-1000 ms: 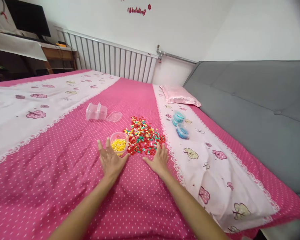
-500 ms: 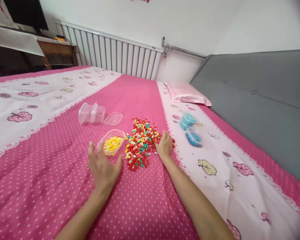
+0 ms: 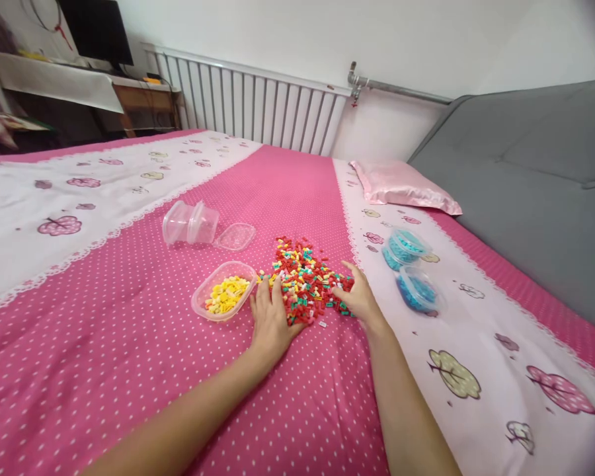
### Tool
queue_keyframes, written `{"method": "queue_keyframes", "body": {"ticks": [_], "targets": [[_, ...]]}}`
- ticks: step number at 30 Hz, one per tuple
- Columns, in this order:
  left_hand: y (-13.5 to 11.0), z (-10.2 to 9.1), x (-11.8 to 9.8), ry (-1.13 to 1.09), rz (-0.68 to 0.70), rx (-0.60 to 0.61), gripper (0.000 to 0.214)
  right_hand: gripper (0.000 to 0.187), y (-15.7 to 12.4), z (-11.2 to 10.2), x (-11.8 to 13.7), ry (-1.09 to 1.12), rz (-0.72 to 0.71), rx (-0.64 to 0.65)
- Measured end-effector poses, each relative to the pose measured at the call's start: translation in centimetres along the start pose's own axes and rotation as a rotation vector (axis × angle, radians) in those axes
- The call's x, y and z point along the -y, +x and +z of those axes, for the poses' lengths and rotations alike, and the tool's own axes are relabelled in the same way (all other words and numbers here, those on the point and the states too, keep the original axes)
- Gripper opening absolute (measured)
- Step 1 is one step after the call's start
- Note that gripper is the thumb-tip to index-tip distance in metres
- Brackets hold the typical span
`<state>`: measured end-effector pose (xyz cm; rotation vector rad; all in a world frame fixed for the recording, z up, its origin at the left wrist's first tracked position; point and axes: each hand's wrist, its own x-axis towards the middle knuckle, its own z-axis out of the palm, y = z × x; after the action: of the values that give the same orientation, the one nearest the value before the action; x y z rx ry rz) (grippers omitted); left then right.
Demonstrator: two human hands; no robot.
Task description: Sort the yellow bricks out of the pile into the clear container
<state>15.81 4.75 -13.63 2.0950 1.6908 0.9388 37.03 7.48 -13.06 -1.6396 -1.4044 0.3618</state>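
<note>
A loose pile of small toy bricks (image 3: 307,281), mostly red with yellow, green and white among them, lies on the pink dotted bedspread. My left hand (image 3: 270,320) rests against the pile's near left side, fingers extended and open. At the right edge of the pile is my right hand (image 3: 361,297), its thumb and fingers apart around the outer bricks. Just left of my left hand stands a clear plastic tub (image 3: 198,301) holding yellow bricks (image 3: 228,294). Neither hand shows anything gripped in it.
Stacked clear tubs (image 3: 191,223) lie on their side behind, beside a loose lid (image 3: 235,237). To the right sit a tub of turquoise pieces (image 3: 404,248) and one of blue pieces (image 3: 416,291). A pink pillow (image 3: 406,186) lies near the grey headboard (image 3: 535,158).
My left hand has moved right, from beside the yellow tub to the pile. My right hand has opened at the pile's right edge, where bricks now lie closer together. The view has shifted left.
</note>
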Motion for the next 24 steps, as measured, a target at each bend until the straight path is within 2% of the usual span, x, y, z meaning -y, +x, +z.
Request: {"method": "queue_keyframes", "body": {"ticks": [2,6,10,13,15,19,24], "targets": [[2.0,1.0,-0.7,-0.067,-0.014,-0.027,0.091,0.062,0.3,-0.6,-0.3,0.059,0.08,0.005],[5.6,3.1,-1.9,-0.172,-0.012,-0.105,0.08,0.055,0.8,-1.2,-1.8,0.081,0.168,-0.102],[7.0,3.9,-2.5,-0.229,-0.009,-0.117,0.077,0.054,1.3,-1.4,-4.1,-0.039,0.188,-0.184],[7.1,3.3,-2.5,-0.28,0.038,-0.055,0.082,0.055,1.5,-0.8,-4.9,-0.19,0.321,-0.21],[7.1,2.6,-2.4,-0.345,0.031,-0.034,0.08,0.058,1.4,0.2,-4.5,-0.196,0.357,-0.213],[7.6,0.7,-2.6,-0.44,-0.091,-0.052,0.062,0.065,0.9,2.1,-2.2,0.003,0.273,-0.157],[7.0,-0.1,-3.6,-0.318,-0.133,-0.1,0.063,0.067,0.3,2.5,0.0,0.149,0.213,-0.061]]}}
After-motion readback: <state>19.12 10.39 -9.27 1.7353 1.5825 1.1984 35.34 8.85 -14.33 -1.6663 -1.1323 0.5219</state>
